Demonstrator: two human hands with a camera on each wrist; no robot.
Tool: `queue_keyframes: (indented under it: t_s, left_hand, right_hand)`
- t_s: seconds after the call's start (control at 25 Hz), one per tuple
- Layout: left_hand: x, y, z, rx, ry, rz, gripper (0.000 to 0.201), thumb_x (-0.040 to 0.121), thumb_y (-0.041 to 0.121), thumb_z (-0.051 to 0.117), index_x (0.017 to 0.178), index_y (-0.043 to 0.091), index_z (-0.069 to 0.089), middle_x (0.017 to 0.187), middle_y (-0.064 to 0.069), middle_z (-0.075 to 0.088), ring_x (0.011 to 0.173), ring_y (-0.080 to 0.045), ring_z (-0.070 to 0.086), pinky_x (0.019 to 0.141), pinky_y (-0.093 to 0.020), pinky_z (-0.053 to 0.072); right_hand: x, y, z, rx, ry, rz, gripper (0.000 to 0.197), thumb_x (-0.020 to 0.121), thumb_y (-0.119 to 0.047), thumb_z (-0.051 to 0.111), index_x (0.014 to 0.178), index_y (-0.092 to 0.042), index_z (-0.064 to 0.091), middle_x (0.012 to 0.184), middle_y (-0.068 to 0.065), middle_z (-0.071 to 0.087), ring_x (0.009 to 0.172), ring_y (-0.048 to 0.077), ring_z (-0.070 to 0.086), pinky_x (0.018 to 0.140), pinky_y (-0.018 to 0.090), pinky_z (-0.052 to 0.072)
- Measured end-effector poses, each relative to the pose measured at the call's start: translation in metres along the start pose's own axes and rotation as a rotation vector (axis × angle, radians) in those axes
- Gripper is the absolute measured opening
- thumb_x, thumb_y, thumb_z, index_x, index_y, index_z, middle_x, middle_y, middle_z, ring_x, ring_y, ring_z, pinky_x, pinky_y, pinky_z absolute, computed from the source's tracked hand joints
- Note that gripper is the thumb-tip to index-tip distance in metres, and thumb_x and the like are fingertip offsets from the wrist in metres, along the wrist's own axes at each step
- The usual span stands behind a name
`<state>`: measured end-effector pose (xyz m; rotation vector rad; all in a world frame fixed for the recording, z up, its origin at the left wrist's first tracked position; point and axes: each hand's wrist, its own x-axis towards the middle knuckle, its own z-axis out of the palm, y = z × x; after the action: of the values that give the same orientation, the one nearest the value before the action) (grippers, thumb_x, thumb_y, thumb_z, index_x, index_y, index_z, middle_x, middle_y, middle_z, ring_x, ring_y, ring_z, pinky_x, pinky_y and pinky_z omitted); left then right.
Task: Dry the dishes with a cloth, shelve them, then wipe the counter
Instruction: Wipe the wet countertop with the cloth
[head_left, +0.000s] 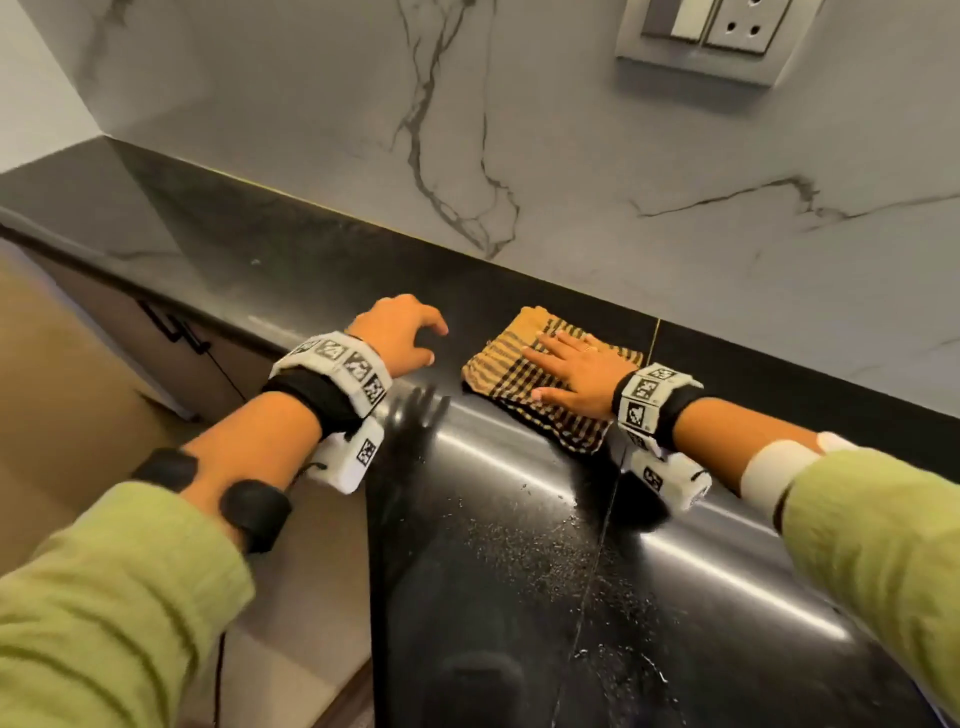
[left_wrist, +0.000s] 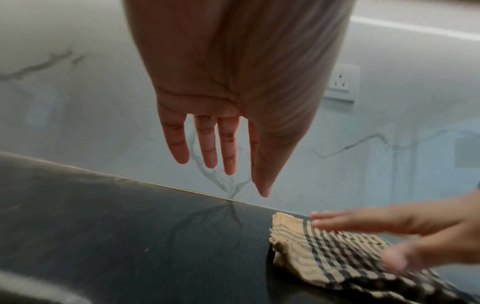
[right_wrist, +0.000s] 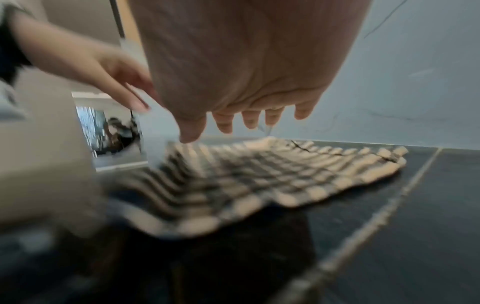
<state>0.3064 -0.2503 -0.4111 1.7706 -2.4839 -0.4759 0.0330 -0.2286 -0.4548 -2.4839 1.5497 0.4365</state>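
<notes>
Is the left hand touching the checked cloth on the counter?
No, the left hand is beside the checked cloth with bare black counter between them; only the right hand lies flat on it.

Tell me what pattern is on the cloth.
The cloth has tan and black checks; the head view shows it best.

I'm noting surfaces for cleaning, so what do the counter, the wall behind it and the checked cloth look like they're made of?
Counter: dark polished stone, perhaps granite; it mirrors the wall's veins.
Wall: pale grey-veined marble or marble-look slab, smooth.
Cloth: woven fabric, likely cotton, matte, yellow-and-black check, rumpled edges.
</notes>
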Motion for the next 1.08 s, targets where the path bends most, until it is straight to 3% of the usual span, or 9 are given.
queue_keyframes:
  t_s: [0.12, 0.24, 0.32, 0.44, 0.52, 0.64, 0.76, 0.96, 1.08]
  left_hand:
    - [-0.040, -0.027, 0.020, -0.065, -0.117, -0.066, 0.080, 0.070, 0.043, 0.078, 0.139, 0.023, 0.042, 0.143, -0.010, 0.037, 0.135, -0.029, 0.033, 0.111, -0.043, 0.029]
    - [-0.063, -0.036, 0.036, 0.063, -0.410, -0.102, 0.118, 0.061, 0.059, 0.077, 0.150, 0.023, 0.009, 0.158, -0.001, 0.004, 0.146, -0.021, 0.005, 0.116, -0.052, 0.007]
    - [-0.063, -0.041, 0.039, 0.109, -0.493, -0.092, 0.124, 0.061, 0.057, 0.078, 0.150, 0.026, -0.002, 0.159, 0.003, -0.007, 0.146, -0.017, -0.003, 0.114, -0.054, 0.000]
    - [-0.064, -0.047, 0.041, 0.084, -0.503, -0.066, 0.125, 0.064, 0.053, 0.078, 0.149, 0.026, -0.009, 0.158, 0.004, -0.013, 0.145, -0.015, -0.007, 0.114, -0.051, -0.003]
    - [-0.070, -0.049, 0.043, 0.116, -0.433, -0.092, 0.131, 0.059, 0.058, 0.078, 0.149, 0.025, -0.011, 0.157, 0.003, -0.017, 0.145, -0.015, -0.007, 0.114, -0.052, -0.004]
    - [-0.078, -0.047, 0.045, 0.215, -0.293, -0.210, 0.147, 0.046, 0.070, 0.076, 0.147, 0.020, -0.018, 0.155, -0.002, -0.025, 0.145, -0.019, -0.010, 0.110, -0.061, -0.003]
    - [-0.083, -0.045, 0.044, 0.179, -0.294, -0.312, 0.151, 0.042, 0.074, 0.075, 0.147, 0.019, -0.017, 0.154, -0.004, -0.026, 0.145, -0.022, -0.013, 0.109, -0.065, -0.002]
    - [-0.088, -0.034, 0.041, 0.164, -0.362, -0.241, 0.119, 0.062, 0.063, 0.073, 0.150, 0.026, 0.001, 0.159, 0.001, -0.007, 0.146, -0.018, -0.007, 0.111, -0.064, 0.000]
    - [-0.087, -0.028, 0.039, 0.170, -0.446, -0.218, 0.114, 0.067, 0.063, 0.070, 0.150, 0.027, 0.002, 0.159, 0.005, -0.004, 0.146, -0.016, -0.007, 0.110, -0.064, -0.001]
  right_hand:
    - [0.023, 0.006, 0.012, -0.120, -0.067, -0.125, 0.096, 0.066, -0.084, -0.012, 0.148, -0.034, -0.009, 0.159, -0.002, -0.007, 0.146, 0.021, -0.004, 0.116, 0.049, -0.002]
    - [0.054, -0.005, 0.004, -0.095, -0.095, -0.140, 0.072, 0.086, -0.070, 0.007, 0.147, -0.036, -0.012, 0.158, -0.006, -0.013, 0.146, 0.020, -0.006, 0.115, 0.048, -0.002]
    - [0.083, -0.008, -0.006, 0.016, -0.100, 0.021, 0.065, 0.095, -0.059, 0.020, 0.148, -0.035, -0.010, 0.158, -0.005, -0.013, 0.146, 0.024, -0.006, 0.115, 0.049, -0.002]
    - [0.122, -0.011, -0.023, 0.167, -0.072, 0.338, 0.073, 0.095, -0.060, 0.025, 0.150, -0.026, -0.007, 0.158, 0.007, -0.012, 0.145, 0.033, -0.006, 0.115, 0.047, -0.004]
    - [0.137, -0.029, -0.030, 0.163, -0.089, 0.381, 0.081, 0.092, -0.065, 0.024, 0.150, -0.021, -0.011, 0.157, 0.011, -0.015, 0.144, 0.035, -0.010, 0.115, 0.048, -0.006]
    - [0.138, -0.072, -0.026, 0.128, -0.140, 0.199, 0.083, 0.089, -0.070, 0.024, 0.149, -0.027, -0.014, 0.156, 0.009, -0.021, 0.143, 0.035, -0.014, 0.111, 0.056, -0.009]
    - [0.100, -0.097, -0.010, -0.021, -0.166, -0.051, 0.081, 0.087, -0.073, 0.023, 0.147, -0.035, -0.016, 0.156, 0.005, -0.022, 0.144, 0.033, -0.015, 0.111, 0.061, -0.008]
    - [-0.021, -0.102, 0.026, -0.346, -0.238, -0.648, 0.082, 0.081, -0.078, 0.010, 0.146, -0.034, -0.015, 0.158, 0.005, -0.016, 0.142, 0.027, -0.019, 0.108, 0.054, -0.017]
    - [-0.018, -0.059, 0.028, -0.275, -0.143, -0.477, 0.074, 0.080, -0.071, 0.004, 0.145, -0.040, -0.014, 0.157, -0.005, -0.018, 0.140, 0.017, -0.019, 0.110, 0.047, -0.016]
